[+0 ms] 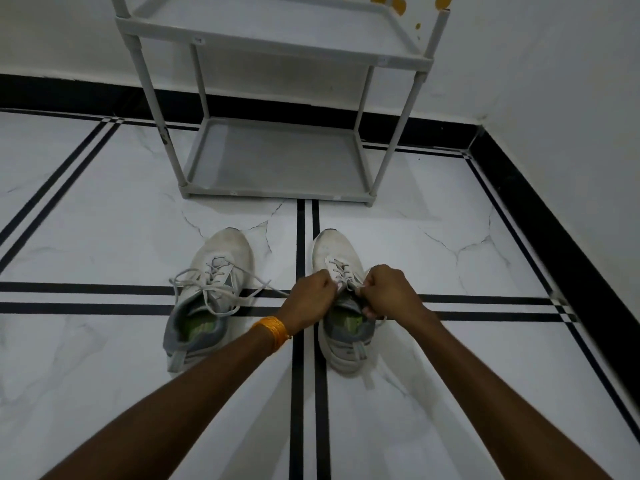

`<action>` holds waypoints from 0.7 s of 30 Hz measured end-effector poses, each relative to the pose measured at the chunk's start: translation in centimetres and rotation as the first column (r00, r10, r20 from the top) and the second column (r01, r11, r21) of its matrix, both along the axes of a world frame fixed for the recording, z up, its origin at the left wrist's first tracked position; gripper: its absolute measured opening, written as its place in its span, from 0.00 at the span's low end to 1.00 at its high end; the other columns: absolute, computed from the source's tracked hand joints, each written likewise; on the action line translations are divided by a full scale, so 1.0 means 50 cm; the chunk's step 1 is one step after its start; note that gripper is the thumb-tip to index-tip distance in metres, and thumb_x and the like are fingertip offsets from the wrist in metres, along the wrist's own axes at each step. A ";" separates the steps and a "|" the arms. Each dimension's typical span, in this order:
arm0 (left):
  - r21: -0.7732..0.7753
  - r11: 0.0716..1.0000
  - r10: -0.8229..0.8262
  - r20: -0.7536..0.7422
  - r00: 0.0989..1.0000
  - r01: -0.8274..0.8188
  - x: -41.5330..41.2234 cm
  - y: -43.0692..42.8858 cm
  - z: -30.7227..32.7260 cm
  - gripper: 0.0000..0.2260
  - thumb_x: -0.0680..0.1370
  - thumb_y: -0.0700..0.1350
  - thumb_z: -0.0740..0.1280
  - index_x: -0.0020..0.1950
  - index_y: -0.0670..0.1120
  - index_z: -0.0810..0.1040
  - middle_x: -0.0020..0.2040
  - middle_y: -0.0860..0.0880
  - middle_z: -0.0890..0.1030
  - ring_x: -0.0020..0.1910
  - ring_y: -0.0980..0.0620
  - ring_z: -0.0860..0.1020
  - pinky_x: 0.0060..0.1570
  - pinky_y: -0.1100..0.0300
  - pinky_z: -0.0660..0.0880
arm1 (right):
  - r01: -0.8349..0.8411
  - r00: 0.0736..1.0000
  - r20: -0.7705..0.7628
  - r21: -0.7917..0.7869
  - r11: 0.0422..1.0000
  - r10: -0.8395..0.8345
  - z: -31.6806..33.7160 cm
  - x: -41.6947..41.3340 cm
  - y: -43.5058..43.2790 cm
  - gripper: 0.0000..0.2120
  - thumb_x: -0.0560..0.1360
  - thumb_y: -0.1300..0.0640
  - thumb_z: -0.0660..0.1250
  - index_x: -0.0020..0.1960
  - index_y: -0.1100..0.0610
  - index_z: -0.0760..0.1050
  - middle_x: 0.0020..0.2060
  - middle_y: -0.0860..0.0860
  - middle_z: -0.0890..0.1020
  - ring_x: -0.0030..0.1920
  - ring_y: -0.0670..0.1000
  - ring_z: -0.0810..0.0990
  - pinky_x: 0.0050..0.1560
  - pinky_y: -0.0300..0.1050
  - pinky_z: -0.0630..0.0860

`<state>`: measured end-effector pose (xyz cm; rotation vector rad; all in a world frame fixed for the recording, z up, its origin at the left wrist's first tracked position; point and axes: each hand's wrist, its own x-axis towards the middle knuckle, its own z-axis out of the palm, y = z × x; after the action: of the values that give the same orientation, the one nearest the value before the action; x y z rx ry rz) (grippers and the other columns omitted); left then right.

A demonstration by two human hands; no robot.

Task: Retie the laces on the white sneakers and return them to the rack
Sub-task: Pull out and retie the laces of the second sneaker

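Two white sneakers stand side by side on the floor, toes pointing at the rack. The left sneaker [221, 258] has loose laces [207, 289] spread over its tongue and onto the floor. Over the right sneaker [327, 249] both hands are closed on its laces [341, 271] at the top eyelets. My left hand [310, 296] wears an orange bangle at the wrist. My right hand [389, 292] pinches lace ends by the shoe's opening; the knot area is hidden between the hands. A grey shoe rack [277, 157] stands just beyond, both visible shelves bare.
White marble floor with black stripe lines [304, 393]. A black skirting [554, 216] and white wall close off the right side and the back. Yellow marks dot the wall behind the rack's top right.
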<state>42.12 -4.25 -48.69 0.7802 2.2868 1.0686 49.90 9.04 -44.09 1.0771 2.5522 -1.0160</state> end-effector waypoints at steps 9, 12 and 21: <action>0.133 0.871 0.290 0.636 0.715 -0.472 -0.036 -0.044 0.000 0.15 0.73 0.38 0.69 0.31 0.47 0.66 0.26 0.47 0.65 0.21 0.52 0.62 0.21 0.67 0.60 | 0.381 0.820 -0.049 -0.697 0.607 -0.571 -0.036 -0.008 -0.048 0.17 0.70 0.68 0.70 0.29 0.58 0.66 0.15 0.48 0.65 0.17 0.45 0.60 0.18 0.37 0.57; 0.125 0.825 0.352 0.649 0.675 -0.551 -0.038 -0.048 -0.008 0.21 0.70 0.33 0.72 0.29 0.48 0.62 0.24 0.48 0.63 0.18 0.53 0.60 0.19 0.67 0.59 | 0.426 0.767 -0.061 -0.696 0.578 -0.639 -0.050 -0.017 -0.070 0.21 0.66 0.70 0.74 0.27 0.57 0.64 0.17 0.50 0.66 0.16 0.46 0.60 0.17 0.34 0.58; 0.157 0.804 0.420 0.531 0.736 -0.573 -0.036 -0.048 -0.016 0.23 0.65 0.28 0.72 0.27 0.47 0.61 0.26 0.46 0.64 0.23 0.50 0.65 0.21 0.67 0.66 | 0.474 0.728 -0.172 -0.574 0.667 -0.664 -0.090 -0.025 -0.094 0.24 0.60 0.68 0.79 0.26 0.57 0.63 0.24 0.55 0.69 0.22 0.50 0.64 0.20 0.37 0.64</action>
<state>40.33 -6.66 -49.52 -0.0549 1.9465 1.6843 48.65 4.35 -48.57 1.7053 1.9518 -2.0843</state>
